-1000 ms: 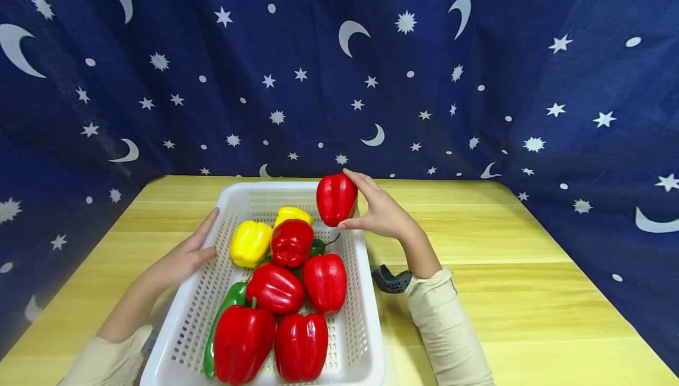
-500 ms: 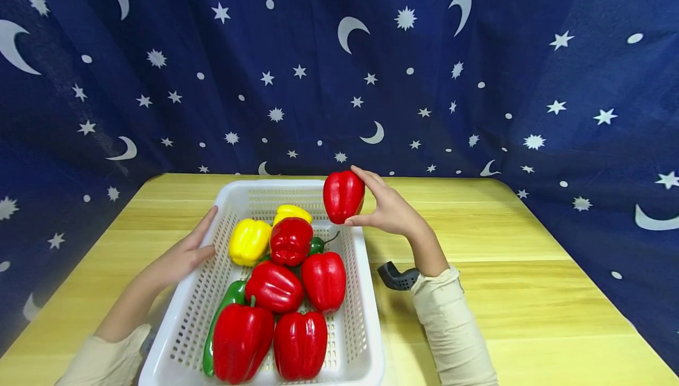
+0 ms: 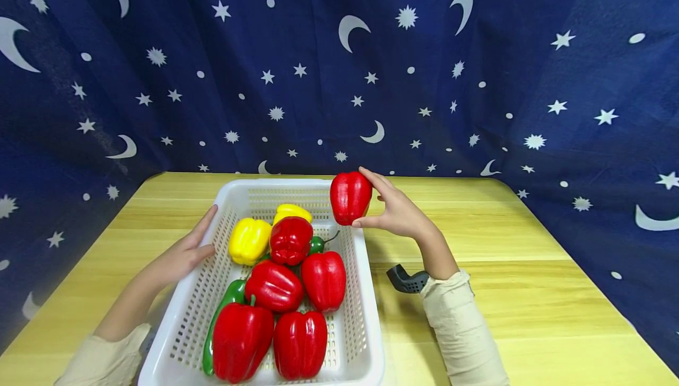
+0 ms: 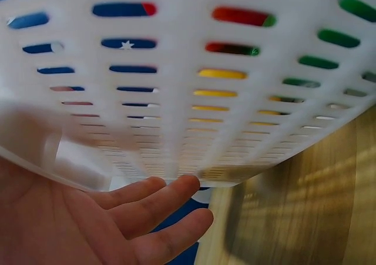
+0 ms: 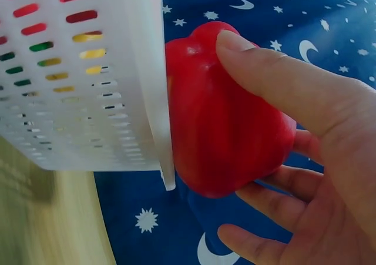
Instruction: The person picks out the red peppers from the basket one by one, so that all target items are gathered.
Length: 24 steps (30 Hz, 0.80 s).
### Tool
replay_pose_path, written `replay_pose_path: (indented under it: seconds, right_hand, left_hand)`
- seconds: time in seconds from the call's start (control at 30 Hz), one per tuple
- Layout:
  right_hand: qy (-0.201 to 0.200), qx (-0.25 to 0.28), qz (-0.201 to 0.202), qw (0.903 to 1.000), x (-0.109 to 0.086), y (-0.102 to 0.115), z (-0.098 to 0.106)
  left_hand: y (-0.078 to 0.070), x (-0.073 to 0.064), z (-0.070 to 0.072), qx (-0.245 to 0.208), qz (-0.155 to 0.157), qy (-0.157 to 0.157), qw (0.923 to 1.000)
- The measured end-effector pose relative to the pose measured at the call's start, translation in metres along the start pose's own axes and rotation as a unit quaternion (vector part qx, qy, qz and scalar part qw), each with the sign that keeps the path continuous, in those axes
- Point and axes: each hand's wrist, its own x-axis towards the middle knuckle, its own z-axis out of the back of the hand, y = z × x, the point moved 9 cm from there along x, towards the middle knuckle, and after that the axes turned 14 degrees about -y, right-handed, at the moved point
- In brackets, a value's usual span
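At the far right corner of the white plastic basket (image 3: 366, 309), my right hand (image 3: 395, 212) grips a red bell pepper (image 3: 350, 198) between thumb and fingers. In the right wrist view this bell pepper (image 5: 226, 118) hangs beside the basket's rim; whether it touches the rim is unclear. My left hand (image 3: 183, 259) rests against the basket's left side, its fingers fairly straight in the left wrist view (image 4: 141, 218). Inside the basket lie several red bell peppers (image 3: 243, 342), two yellow bell peppers (image 3: 249, 241), a long green pepper (image 3: 221, 321) and a partly hidden dark green pepper (image 3: 316, 244).
The basket stands on a light wooden table (image 3: 530, 292), left of its middle. Near the right wrist is a black perforated piece (image 3: 407, 280). Behind the table hangs a dark blue curtain (image 3: 318, 121) with white moons and stars.
My right hand has moved to the right with the red bell pepper, from above the basket's far end toward its right rim. My left hand has stayed at the left side.
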Motion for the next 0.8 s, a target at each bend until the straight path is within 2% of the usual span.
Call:
replay_pose_path:
  seconds: [0.47,0.8]
  right_hand:
    - [0.004,0.036,-0.014,0.9992,-0.007,-0.010,0.008]
    - [0.001,0.020,-0.009,0.9998,-0.008,-0.016,0.015]
  left_hand:
    - [0.002,0.001,0.001,0.005,0.003,-0.001,1.0000]
    - [0.002,0.001,-0.001,-0.003,-0.003,0.002,1.0000]
